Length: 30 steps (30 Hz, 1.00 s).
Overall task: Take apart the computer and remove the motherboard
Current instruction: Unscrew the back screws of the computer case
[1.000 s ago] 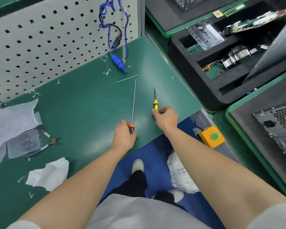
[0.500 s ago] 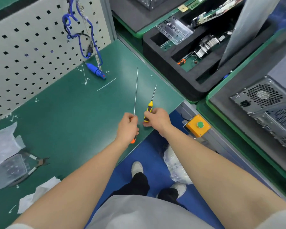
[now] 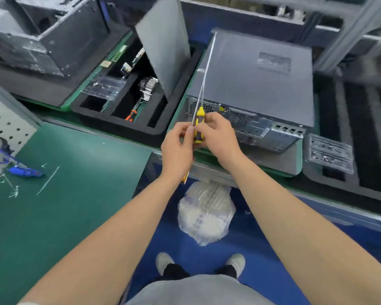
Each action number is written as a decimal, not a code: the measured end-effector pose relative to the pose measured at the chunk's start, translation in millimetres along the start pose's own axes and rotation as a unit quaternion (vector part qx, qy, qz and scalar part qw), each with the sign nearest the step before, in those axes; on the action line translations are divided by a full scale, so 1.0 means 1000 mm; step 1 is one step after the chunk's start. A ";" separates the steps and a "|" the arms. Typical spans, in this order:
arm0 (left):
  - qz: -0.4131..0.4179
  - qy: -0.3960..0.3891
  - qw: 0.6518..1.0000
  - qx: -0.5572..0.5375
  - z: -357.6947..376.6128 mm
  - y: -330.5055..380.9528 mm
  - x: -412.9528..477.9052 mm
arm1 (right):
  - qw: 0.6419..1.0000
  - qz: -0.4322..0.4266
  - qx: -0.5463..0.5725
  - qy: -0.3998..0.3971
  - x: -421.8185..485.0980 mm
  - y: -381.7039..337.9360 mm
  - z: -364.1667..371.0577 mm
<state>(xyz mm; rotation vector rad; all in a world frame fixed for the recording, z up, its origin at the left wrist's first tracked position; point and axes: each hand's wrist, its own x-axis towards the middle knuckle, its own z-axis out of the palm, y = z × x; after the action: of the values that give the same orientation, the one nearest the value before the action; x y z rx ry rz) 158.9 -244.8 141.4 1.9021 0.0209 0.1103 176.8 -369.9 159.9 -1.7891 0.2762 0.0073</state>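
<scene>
The left hand (image 3: 177, 148) grips a long-shaft screwdriver (image 3: 204, 71); the right hand (image 3: 218, 135) grips a yellow-handled screwdriver (image 3: 199, 119) beside it. The closed computer case (image 3: 251, 69) lies just beyond both hands. Advice: park 1 tool, then seat the other squarely in a rear-panel screw.

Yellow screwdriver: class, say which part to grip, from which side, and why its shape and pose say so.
Grip the yellow screwdriver by its thick handle, probably from its right, as the right hand does. The shaft is thin; the handle points toward the person, tip toward the computer case, and the left hand, holding a long screwdriver, crowds the left.
</scene>
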 end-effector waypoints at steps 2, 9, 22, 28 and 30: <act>0.025 -0.037 0.999 -0.020 0.041 0.032 -0.004 | 0.998 -0.013 0.020 0.050 -0.004 0.000 -0.053; 0.038 -0.222 0.972 -0.060 0.190 0.117 -0.029 | 0.974 -0.026 0.045 0.221 -0.028 0.021 -0.218; -0.067 -0.153 0.986 -0.007 0.308 0.098 -0.087 | 0.967 0.135 0.065 0.206 -0.015 0.118 -0.318; -0.104 -0.143 0.982 0.070 0.304 0.071 -0.075 | 0.967 0.181 0.038 0.173 0.003 0.149 -0.291; -0.104 -0.145 0.980 0.084 0.305 0.064 -0.070 | 0.966 0.187 0.032 0.175 0.009 0.153 -0.284</act>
<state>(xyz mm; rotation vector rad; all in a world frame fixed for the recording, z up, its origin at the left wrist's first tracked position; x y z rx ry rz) 113.1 -557.5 98.6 2.0566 0.0311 -0.3198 115.9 -676.7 78.8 -1.6442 0.8565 -0.0486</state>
